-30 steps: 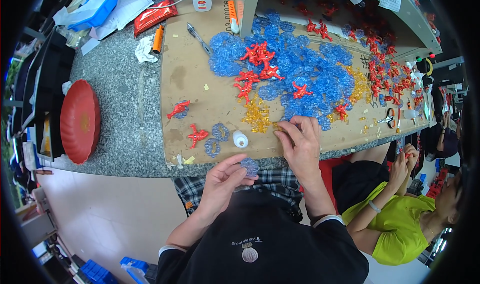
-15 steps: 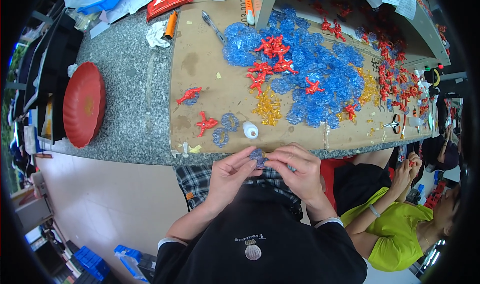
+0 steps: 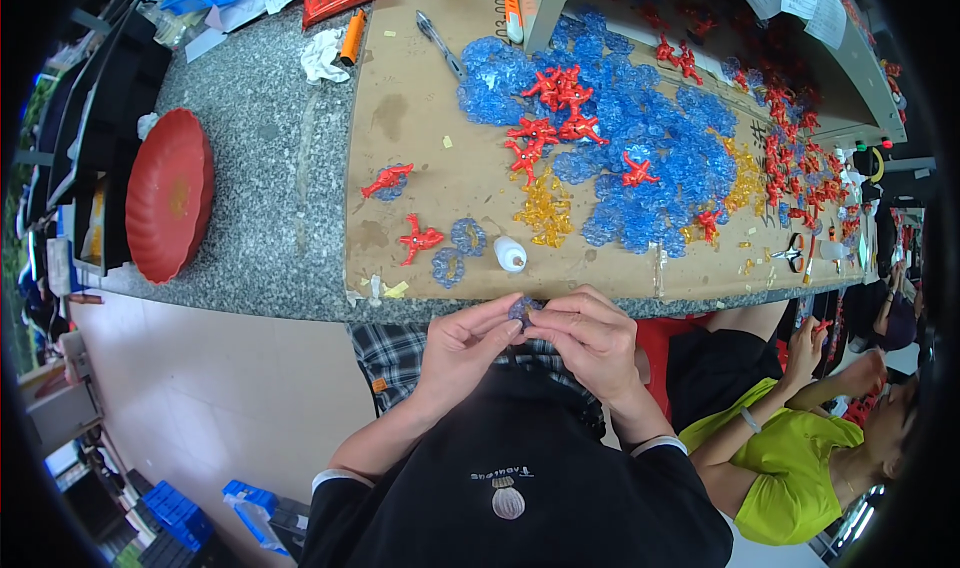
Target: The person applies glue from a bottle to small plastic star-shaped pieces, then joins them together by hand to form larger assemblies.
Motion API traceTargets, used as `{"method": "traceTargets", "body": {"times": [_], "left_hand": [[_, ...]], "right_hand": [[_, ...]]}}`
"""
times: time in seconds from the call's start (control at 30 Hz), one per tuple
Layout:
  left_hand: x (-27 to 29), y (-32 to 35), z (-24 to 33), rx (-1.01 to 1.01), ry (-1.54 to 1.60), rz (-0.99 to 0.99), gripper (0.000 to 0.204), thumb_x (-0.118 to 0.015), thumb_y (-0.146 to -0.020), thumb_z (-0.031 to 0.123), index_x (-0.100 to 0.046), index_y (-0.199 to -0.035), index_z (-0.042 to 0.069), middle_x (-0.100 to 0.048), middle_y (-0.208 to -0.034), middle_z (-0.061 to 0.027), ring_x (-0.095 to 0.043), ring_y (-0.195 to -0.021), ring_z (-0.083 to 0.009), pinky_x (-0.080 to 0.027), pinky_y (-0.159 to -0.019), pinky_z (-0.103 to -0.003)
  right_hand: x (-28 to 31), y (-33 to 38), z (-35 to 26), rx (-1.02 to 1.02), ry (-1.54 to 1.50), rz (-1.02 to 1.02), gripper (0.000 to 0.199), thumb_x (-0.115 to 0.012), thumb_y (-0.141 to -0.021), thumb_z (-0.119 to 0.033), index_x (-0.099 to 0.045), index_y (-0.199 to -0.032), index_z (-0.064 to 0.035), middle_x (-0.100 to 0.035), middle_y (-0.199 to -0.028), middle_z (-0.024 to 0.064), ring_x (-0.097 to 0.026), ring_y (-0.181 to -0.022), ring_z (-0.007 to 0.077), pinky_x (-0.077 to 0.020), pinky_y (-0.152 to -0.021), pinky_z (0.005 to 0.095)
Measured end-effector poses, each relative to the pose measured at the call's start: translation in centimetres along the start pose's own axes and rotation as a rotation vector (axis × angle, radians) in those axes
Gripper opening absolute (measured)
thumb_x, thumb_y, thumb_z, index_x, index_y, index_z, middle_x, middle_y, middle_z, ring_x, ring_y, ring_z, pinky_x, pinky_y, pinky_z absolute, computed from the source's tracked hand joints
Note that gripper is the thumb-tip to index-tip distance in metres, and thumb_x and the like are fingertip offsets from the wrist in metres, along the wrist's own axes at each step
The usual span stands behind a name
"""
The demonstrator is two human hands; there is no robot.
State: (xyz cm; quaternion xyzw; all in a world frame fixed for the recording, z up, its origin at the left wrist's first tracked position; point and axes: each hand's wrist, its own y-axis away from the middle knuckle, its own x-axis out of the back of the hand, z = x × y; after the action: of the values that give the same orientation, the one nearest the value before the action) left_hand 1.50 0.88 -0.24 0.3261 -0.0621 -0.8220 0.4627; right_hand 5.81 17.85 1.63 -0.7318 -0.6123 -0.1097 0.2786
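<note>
Just off the table's front edge, my left hand pinches a small translucent blue plastic piece between thumb and fingers. My right hand is closed on the same piece from the other side, where a yellowish spot shows near its fingertips. Fingers cover much of the piece. Beyond my hands stands a small white bottle. To its left lie two blue rings and a red figure. Another red figure rests on a blue piece farther back.
A large heap of blue pieces covers the cardboard, with red figures and yellow bits among it. A pen, scissors and a red scalloped dish lie about. A co-worker in a yellow-green shirt sits at the right.
My hands stay closed on the blue piece and have shifted it slightly. The co-worker's hands have moved apart. The whole view has shifted a little.
</note>
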Motion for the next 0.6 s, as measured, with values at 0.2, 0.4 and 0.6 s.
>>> {"method": "traceTargets", "body": {"times": [0.2, 0.4, 0.6], "left_hand": [[0.16, -0.07, -0.19, -0.022, -0.082, 0.015, 0.03, -0.056, -0.088, -0.001, -0.056, -0.117, -0.003, -0.064, -0.107, -0.0111, -0.062, -0.093, -0.0133, -0.052, -0.083, -0.025], [0.42, -0.16, -0.02, -0.038, -0.11, 0.026, 0.029, -0.056, -0.088, -0.002, -0.056, -0.116, -0.004, -0.064, -0.106, -0.011, -0.062, -0.094, -0.0126, -0.051, -0.084, -0.024], [0.8, -0.24, 0.32, -0.068, -0.125, 0.032, 0.029, -0.056, -0.088, -0.003, -0.056, -0.116, -0.004, -0.064, -0.106, -0.0111, -0.062, -0.094, -0.0126, -0.05, -0.084, -0.024]], "right_hand": [[-0.23, 0.23, 0.57, -0.049, -0.121, -0.023, 0.021, -0.074, -0.062, 0.003, -0.07, -0.082, -0.0016, -0.065, -0.078, 0.0086, -0.061, -0.069, 0.0205, -0.0485, -0.06, 0.0286], [-0.65, 0.01, 0.6, -0.035, -0.117, -0.008, 0.02, -0.074, -0.061, 0.005, -0.07, -0.08, -0.001, -0.065, -0.078, 0.0089, -0.061, -0.07, 0.0203, -0.0489, -0.061, 0.0286], [-0.92, -0.45, 0.36, -0.041, -0.149, -0.005, 0.019, -0.074, -0.063, 0.004, -0.069, -0.08, -0.0006, -0.064, -0.077, 0.0086, -0.06, -0.069, 0.02, -0.0485, -0.06, 0.0284]]}}
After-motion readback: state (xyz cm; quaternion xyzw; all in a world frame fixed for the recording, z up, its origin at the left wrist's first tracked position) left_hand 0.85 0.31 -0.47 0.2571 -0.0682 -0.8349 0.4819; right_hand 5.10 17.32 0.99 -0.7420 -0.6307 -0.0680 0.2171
